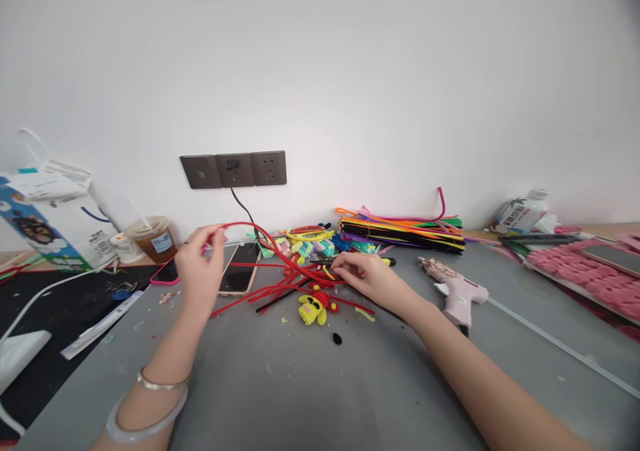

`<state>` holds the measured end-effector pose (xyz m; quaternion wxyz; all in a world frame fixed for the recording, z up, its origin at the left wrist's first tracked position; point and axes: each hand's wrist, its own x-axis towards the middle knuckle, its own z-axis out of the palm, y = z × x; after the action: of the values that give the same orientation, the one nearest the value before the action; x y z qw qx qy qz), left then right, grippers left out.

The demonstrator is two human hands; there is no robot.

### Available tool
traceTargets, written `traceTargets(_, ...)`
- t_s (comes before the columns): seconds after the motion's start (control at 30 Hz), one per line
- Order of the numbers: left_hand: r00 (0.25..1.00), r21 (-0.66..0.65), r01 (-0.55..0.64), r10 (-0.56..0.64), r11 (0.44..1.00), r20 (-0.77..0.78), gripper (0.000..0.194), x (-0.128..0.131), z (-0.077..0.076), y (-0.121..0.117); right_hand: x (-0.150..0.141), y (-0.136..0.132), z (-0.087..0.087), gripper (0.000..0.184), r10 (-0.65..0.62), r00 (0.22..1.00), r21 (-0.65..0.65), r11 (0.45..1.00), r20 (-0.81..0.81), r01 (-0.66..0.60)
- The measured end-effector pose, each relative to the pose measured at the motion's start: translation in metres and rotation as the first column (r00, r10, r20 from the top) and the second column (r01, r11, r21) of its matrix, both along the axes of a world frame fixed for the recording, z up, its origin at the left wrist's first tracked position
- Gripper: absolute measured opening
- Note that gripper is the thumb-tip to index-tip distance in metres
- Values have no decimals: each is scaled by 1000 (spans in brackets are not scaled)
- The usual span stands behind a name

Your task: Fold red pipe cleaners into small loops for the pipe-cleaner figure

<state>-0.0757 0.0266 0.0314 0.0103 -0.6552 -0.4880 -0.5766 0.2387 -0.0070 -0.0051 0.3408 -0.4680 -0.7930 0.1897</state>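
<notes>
My left hand [201, 264] is raised at the left, thumb and fingers pinching one end of a red pipe cleaner [250, 224]. The stem arcs rightward and down toward the pile of red pipe cleaners [285, 284]. Over that pile, my right hand [373, 278] has its fingertips closed on red stems; exactly how many is hidden. Just below lies a small yellow animal figure [313, 310] with a red top. Pliers with a yellow-and-black handle [390, 262] lie partly behind my right hand. A black oval piece [337, 338] rests nearer me.
A bundle of colourful pipe cleaners [400, 231] lies against the wall. On the right are a pink glue gun [460, 294] and pink fluffy rows [585, 271]. Phones [240, 269], a drink cup [156, 241] and a carton [60, 218] stand or lie leftward. A white cable [40, 298] crosses the left.
</notes>
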Motion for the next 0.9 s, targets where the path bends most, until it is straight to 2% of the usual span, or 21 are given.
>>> traceTargets(0.03, 984, 13, 4, -6, 1000, 179, 19, -3, 2, 2, 0, 0, 1, 18, -28, 999, 9, 1000, -25, 28)
traceTargets(0.07, 933, 38, 24, -36, 999, 359, 18, -5, 4, 5, 1, 0, 2, 20, -53, 997, 15, 998, -50, 54)
traceTargets(0.13, 781, 97, 87, -128, 991, 611, 15, -7, 7, 10, 1, 0, 2, 22, -90, 991, 22, 995, -96, 93)
traceTargets(0.2, 692, 115, 153, -190, 981, 697, 14, -3, 7, 12, 0, 0, 2, 23, -106, 986, 22, 994, -131, 110)
traceTargets(0.3, 701, 38, 273, -226, 961, 676, 15, 16, 1, 2, -7, -2, 2, 23, -56, 976, -30, 998, -212, 50)
traceTargets(0.33, 718, -4, 319, -239, 948, 654, 17, 24, -2, -4, -10, -4, 2, 23, -17, 967, -60, 998, -255, 1)
traceTargets(0.37, 770, -86, 373, -257, 924, 585, 19, 32, -5, -12, -15, -7, 2, 23, 31, 953, -93, 994, -300, -61)
traceTargets(0.43, 871, -269, 436, -327, 859, 367, 23, 48, -11, -27, -24, -13, 3, 29, 122, 908, -146, 970, -401, -195)
traceTargets(0.47, 894, -344, 443, -381, 828, 235, 24, 54, -15, -34, -28, -17, 4, 35, 162, 880, -180, 947, -447, -266)
traceTargets(0.53, 873, -462, 403, -484, 790, -66, 23, 64, -21, -44, -35, -23, 4, 36, 203, 819, -233, 897, -536, -375)
traceTargets(0.6, 787, -528, 344, -546, 776, -289, 25, 70, -26, -50, -39, -26, 5, 35, 205, 776, -268, 861, -596, -433)
traceTargets(0.63, 748, -560, 313, -562, 767, -352, 25, 72, -27, -52, -39, -26, 5, 38, 194, 761, -278, 852, -619, -443)
traceTargets(0.7, 719, -625, 246, -572, 741, -395, 23, 74, -28, -53, -36, -22, 6, 44, 137, 733, -282, 864, -667, -418)
traceTargets(0.8, 722, -692, 152, -557, 706, -410, 26, 75, -28, -54, -28, -12, 7, 45, 0, 648, -244, 926, -762, -287)
traceTargets(0.9, 689, -713, 90, -561, 695, -460, 30, 76, -28, -56, -20, -5, 7, 40, -70, 576, -211, 961, -814, -182)
